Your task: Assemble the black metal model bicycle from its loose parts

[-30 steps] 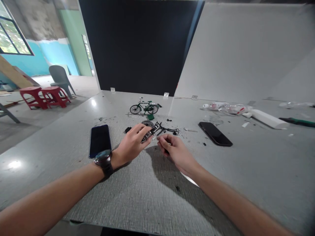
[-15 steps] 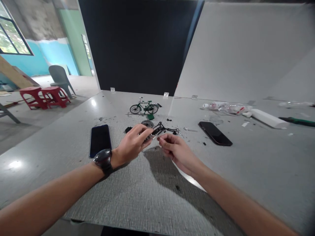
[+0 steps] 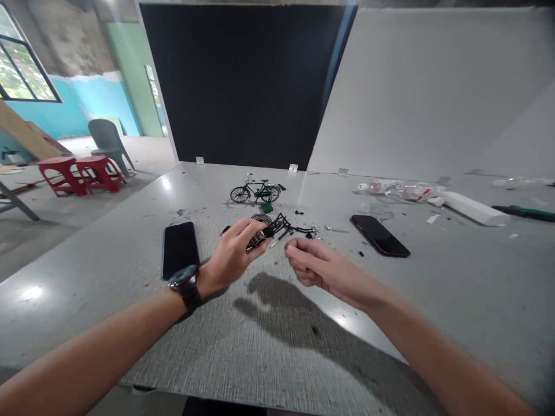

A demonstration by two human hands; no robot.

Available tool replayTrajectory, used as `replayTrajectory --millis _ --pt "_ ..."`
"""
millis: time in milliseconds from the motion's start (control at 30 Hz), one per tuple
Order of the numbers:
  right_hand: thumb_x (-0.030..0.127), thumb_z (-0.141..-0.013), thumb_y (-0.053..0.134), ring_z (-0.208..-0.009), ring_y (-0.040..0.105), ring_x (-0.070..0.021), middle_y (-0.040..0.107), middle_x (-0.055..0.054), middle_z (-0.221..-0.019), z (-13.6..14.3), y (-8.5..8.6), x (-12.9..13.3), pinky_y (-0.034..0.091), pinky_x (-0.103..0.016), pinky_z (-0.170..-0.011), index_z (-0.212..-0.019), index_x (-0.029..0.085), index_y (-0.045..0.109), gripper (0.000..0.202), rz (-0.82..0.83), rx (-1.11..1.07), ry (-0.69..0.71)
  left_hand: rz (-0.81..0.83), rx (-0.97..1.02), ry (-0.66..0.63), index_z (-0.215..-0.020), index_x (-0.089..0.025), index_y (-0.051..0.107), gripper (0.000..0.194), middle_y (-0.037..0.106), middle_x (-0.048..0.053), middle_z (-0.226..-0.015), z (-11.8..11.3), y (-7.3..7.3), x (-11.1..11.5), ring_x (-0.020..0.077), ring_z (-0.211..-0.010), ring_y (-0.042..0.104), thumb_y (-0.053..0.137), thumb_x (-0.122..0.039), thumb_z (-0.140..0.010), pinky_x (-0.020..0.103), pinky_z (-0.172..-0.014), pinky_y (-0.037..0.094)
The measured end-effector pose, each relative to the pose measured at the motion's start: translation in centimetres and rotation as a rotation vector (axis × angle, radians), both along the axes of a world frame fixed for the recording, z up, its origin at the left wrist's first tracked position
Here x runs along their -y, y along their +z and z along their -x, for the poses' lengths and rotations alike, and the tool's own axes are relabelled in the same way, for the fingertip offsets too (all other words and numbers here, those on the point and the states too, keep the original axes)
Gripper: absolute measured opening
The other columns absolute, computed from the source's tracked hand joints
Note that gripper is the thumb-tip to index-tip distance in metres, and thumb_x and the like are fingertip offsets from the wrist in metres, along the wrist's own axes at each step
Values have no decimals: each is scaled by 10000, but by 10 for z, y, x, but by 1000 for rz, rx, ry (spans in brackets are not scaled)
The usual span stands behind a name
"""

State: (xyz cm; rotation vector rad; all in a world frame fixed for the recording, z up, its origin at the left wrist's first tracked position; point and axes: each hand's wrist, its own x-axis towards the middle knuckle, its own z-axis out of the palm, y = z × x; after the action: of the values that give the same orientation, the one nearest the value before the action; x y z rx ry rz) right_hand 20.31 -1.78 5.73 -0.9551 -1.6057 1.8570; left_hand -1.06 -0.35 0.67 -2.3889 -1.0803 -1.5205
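Note:
My left hand (image 3: 236, 245), a watch (image 3: 185, 280) on its wrist, is closed on a small black and silver model bicycle part (image 3: 255, 238), partly covered by the fingers. To its right my right hand (image 3: 318, 263) has thumb and forefinger pressed together; whatever is between them is too small to make out. Just beyond the fingers lie a spoked wheel (image 3: 261, 218), black frame pieces (image 3: 281, 222) and a thin rod with a pale tip (image 3: 277, 238). Farther back, a green model bicycle (image 3: 255, 191) stands upright behind a green piece (image 3: 266, 207).
One phone (image 3: 180, 248) lies left of my left hand, another phone (image 3: 380, 236) at the right. Clear plastic packaging (image 3: 407, 190), a white block (image 3: 472, 208) and a green-and-black handle (image 3: 524, 213) lie at the right rear. A black panel (image 3: 247, 86) stands along the back.
My right hand has drawn back to the right, away from the left hand. The left hand keeps its hold, and more of the part shows.

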Motion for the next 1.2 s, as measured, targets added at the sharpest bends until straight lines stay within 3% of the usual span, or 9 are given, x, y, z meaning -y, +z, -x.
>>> replayTrajectory --millis 100,233,333,433,533,667,800,1033,1200 --pt "363 -939 623 -533 232 -76 325 61 -683 -2 29 34 247 -233 -505 -845 225 553 181 85 -344 37 -21 14 6 -1111 -154 575 214 664 71 -1011 1 -2 -1 170 -947 635 648 -211 -919 321 -832 547" --pt "274 -942 539 -502 228 -99 339 36 -654 5 58 83 233 -250 -490 -750 250 579 198 392 -644 139 -32 23 -2 -1116 -156 579 235 667 64 -1011 1 -5 -1 159 -933 633 667 -217 -907 287 -817 535" --pt "335 -817 680 -510 222 -128 310 31 -604 6 59 100 227 -281 -517 -647 270 547 225 553 -690 231 -26 27 6 -1122 -160 581 240 669 65 -1017 2 -6 0 156 -929 635 669 -217 -906 274 -827 527" --pt "452 -745 692 -520 225 -135 317 30 -599 4 50 103 225 -302 -543 -629 268 514 282 637 -688 168 -42 18 17 -1115 -165 583 235 675 61 -1012 1 -6 0 152 -920 640 673 -218 -904 264 -831 526" --pt "500 -691 677 -516 252 -149 321 27 -587 8 50 105 218 -333 -553 -646 305 544 241 571 -635 177 -51 3 19 -1115 -163 583 235 679 65 -1014 0 -7 -3 153 -921 646 670 -229 -907 257 -826 529" --pt "523 -619 680 -512 296 -167 332 30 -558 23 72 117 194 -345 -524 -704 350 597 210 401 -622 168 -82 5 25 -1091 -165 591 224 683 58 -982 -2 -9 -7 150 -892 651 674 -253 -903 252 -806 536" --pt "577 -635 667 -536 394 -173 399 31 -539 33 88 125 282 -346 -525 -796 350 619 282 297 -611 150 -82 0 4 -1120 -193 583 233 687 56 -992 -3 -9 -8 158 -876 653 661 -268 -914 277 -785 554" --pt "626 -598 710 -644 538 -201 564 -7 -693 31 86 124 429 -361 -551 -803 337 608 369 303 -591 119 -104 19 -14 -1144 -230 571 245 683 42 -973 -4 -10 -8 161 -846 649 651 -291 -921 292 -753 568" --pt "588 -642 756 -670 540 -168 558 -4 -732 31 87 123 458 -326 -590 -823 286 601 385 299 -610 134 -101 2 6 -1155 -233 568 243 686 44 -977 -4 -13 -8 164 -836 641 635 -305 -932 305 -744 568"
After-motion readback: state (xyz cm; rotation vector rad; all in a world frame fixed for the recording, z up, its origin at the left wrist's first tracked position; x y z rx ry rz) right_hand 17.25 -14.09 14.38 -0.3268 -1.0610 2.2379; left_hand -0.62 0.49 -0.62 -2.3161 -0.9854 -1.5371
